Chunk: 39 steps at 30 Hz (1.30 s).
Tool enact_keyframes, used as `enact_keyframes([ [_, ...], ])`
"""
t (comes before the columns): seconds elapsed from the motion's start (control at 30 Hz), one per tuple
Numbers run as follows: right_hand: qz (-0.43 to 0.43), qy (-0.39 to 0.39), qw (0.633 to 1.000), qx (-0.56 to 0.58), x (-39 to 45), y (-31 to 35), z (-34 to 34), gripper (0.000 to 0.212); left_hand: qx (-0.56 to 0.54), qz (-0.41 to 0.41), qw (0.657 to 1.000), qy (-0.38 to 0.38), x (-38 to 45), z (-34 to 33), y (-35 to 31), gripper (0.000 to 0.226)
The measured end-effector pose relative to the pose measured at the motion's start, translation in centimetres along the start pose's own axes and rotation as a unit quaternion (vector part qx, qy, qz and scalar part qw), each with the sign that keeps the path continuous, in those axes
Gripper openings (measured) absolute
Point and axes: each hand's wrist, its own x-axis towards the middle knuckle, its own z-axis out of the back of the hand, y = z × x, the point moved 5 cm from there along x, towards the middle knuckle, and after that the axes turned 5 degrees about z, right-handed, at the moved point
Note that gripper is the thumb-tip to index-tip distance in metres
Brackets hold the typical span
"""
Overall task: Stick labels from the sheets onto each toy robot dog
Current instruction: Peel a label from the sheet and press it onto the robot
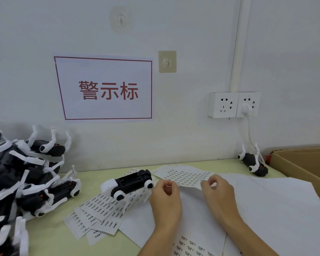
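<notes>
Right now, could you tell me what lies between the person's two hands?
In the head view, a label sheet spans the gap between the left hand and right hand; both pinch its near edge.

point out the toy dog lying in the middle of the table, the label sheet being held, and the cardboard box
toy dog [130, 182], head view, black body
label sheet [189, 177], head view, printed middle
cardboard box [292, 167], head view, near wall
</notes>
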Motion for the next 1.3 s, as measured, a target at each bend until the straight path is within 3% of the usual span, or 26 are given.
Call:
enact_keyframes([
  [0.1,-0.041,-0.055,0.998,-0.017,0.0,0.0,0.8,0.014,-0.002,-0.004,1.000,-0.008,-0.1,0.0,-0.1,0.016],
  [0.17,-0.011,-0.047,0.999,0.014,0.0,0.3,0.7,0.008,-0.004,-0.010,1.000,-0.018,-0.2,0.1,-0.1,0.017],
  [0.27,0.067,0.015,0.996,0.051,-0.5,1.7,-0.2,0.016,0.000,-0.029,0.999,-0.045,-0.4,0.4,-0.4,0.018],
  [0.37,0.085,0.099,0.990,0.059,-0.7,3.1,-1.0,0.021,0.004,-0.039,0.998,-0.058,-0.4,0.4,-0.5,0.020],
  [0.53,-0.011,0.241,0.960,0.142,-1.3,4.4,-2.5,0.027,0.018,-0.060,0.996,-0.057,-0.5,0.2,-0.3,0.022],
  [0.83,-0.088,0.283,0.938,0.182,-1.6,4.9,-3.3,0.027,0.053,-0.110,0.990,-0.067,-0.9,0.2,-0.7,0.025],
  [0.93,-0.097,0.268,0.936,0.208,-1.5,4.5,-3.2,0.026,0.103,-0.151,0.982,-0.050,-1.5,-0.2,-1.2,0.018],
  [1.1,-0.131,0.143,0.951,0.239,-0.6,2.1,-2.7,0.019,0.235,-0.213,0.947,0.046,-2.3,-1.9,-1.4,0.047],
  [1.2,-0.164,0.086,0.945,0.270,-0.3,0.5,-2.3,0.019,0.205,-0.238,0.949,0.034,-3.1,-1.6,-2.3,0.052],
  [1.3,-0.172,0.083,0.931,0.310,-0.1,-0.1,-2.3,0.020,0.155,-0.306,0.939,-0.011,-3.7,-1.0,-4.3,0.044],
])
